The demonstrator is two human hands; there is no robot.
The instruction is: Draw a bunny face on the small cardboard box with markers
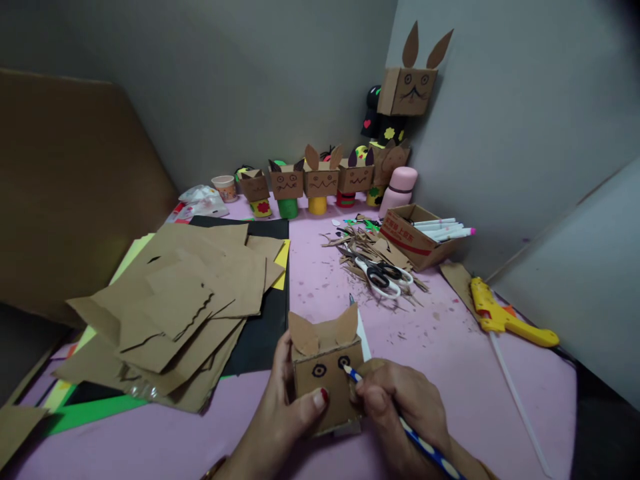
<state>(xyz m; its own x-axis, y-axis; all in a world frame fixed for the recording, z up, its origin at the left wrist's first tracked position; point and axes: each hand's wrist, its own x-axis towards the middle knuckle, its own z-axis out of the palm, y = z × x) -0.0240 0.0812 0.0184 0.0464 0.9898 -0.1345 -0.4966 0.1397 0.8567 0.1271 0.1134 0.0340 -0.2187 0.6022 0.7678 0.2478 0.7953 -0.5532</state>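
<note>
A small cardboard box head (327,393) with two pointed ears and two drawn ring eyes stands low in the middle of the view. My left hand (285,407) is closed round its left side, the thumb pressed on the front face. In my right hand (405,400) is a blue and white pencil (417,437), gripped near its tip. The point of the pencil meets the eye on the right. Behind the box a pen (364,333) lies on the table, partly hidden.
Cardboard sheets (170,313) are piled on the left. Scissors (383,277) lie among cardboard scraps beside a box of markers (420,240). A yellow glue gun (510,320) rests at right. Finished cardboard animal figures (323,183) and a pink flask (399,190) stand at the back.
</note>
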